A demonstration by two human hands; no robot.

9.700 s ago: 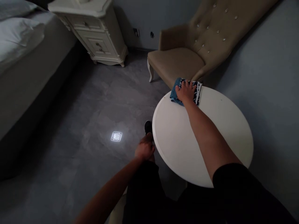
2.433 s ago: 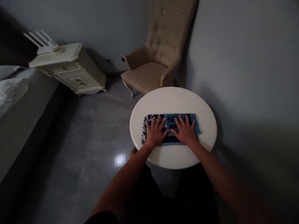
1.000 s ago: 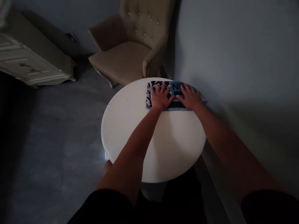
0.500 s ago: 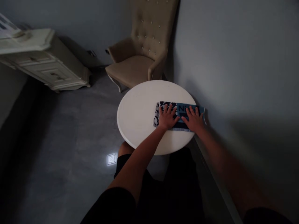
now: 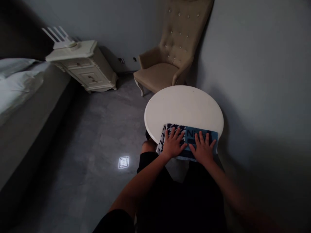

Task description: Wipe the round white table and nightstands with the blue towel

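A folded towel (image 5: 190, 146), patterned in dark blue, white and lighter blue with lettering, lies at the near edge of a round white table (image 5: 184, 106). Its near side reaches past the rim of the tabletop. My left hand (image 5: 173, 144) rests flat on the patterned part, fingers spread. On the blue lettered part, my right hand (image 5: 203, 149) also presses flat with its fingers apart, covering some of the letters. Both palms hide parts of the towel beneath them.
Beyond the table stands a beige tufted armchair (image 5: 157, 76). A white nightstand (image 5: 94, 69) carries a white router (image 5: 59, 40). A bed (image 5: 21, 87) runs along the left side. Close on the right is a grey wall (image 5: 262, 81). A bright square light patch (image 5: 123, 162) shows on the floor.
Both hands have drawn the towel toward me, from the table's middle right to its near edge. The view has turned left, so the bed now shows.
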